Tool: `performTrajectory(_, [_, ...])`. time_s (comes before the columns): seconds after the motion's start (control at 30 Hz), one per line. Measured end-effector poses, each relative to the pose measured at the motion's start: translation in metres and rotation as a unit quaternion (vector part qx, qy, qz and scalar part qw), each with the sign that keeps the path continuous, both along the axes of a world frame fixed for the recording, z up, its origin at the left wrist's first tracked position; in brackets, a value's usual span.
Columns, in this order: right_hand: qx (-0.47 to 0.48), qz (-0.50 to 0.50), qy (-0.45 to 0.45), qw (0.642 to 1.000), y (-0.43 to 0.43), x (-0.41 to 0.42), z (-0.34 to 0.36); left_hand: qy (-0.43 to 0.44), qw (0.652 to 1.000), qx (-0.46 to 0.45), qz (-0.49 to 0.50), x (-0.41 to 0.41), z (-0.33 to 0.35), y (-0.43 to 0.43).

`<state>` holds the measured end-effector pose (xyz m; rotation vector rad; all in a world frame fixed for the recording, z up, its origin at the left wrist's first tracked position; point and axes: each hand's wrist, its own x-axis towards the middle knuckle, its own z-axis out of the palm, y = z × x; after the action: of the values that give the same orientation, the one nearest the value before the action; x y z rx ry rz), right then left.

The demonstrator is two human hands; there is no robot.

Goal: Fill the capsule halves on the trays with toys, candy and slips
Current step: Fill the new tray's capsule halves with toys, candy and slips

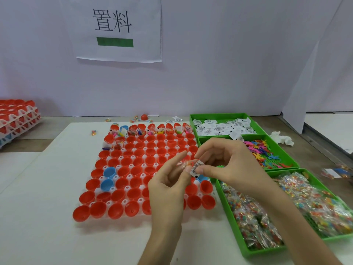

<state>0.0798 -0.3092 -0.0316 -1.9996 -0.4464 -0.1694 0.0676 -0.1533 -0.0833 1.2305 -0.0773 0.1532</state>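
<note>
A person's two bare hands meet just above the near right part of a white moulded plastic tray (127, 187) that lies on a smooth white tabletop (47, 236). The tray's round sockets hold glossy red capsule halves (133, 170), open side up like small bowls, with a few blue halves (109, 172) among them. The far row and a few cups at the left of the next row already hold bright bits and folded paper; the other cups look hollow. The left hand (168, 180), fingers curled and forefinger raised, pinches a small crinkly clear candy packet (182, 163). The right hand (225, 163), fingers bent, pinches a white paper slip (196, 167) with black print between thumb and fingertip, the slip touching the packet. A knobbly green piece (220, 166) peeks from under the right palm; what it is cannot be told. To the right stand three green plastic bins in a line: the far bin (193, 119) holds flat white printed slips, the middle bin (286, 159) holds thin multicoloured plastic toy figures, and the near bin (227, 211) holds shiny cellophane packets of coloured candy beads. At far left sits a stack of trays (17, 119) loaded with red halves. A crumpled white tissue (282, 139) lies beyond the bins, and a paper sign (118, 29) with two black characters and a green bar hangs on the pale wall.
</note>
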Motion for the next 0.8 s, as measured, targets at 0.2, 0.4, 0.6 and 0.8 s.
performTrajectory(0.2, [-0.023,0.006,-0.016,1.000,-0.0008,0.0009,-0.0021,0.025,0.999,-0.012,-0.027,0.0037,-0.0017,0.0044])
performTrajectory(0.4, [-0.028,-0.007,-0.024,0.999,-0.0003,0.0026,-0.0055,0.027,0.999,0.008,-0.027,0.0038,-0.0047,0.0032])
performTrajectory(0.6, [-0.048,-0.045,-0.029,0.997,-0.0012,0.0037,-0.0068,-0.020,0.998,0.045,-0.044,0.0006,-0.0002,0.0002])
performTrajectory(0.8, [-0.072,-0.064,-0.028,0.995,-0.0014,0.0057,-0.0084,-0.034,0.998,0.052,-0.023,0.0017,-0.0025,0.0004])
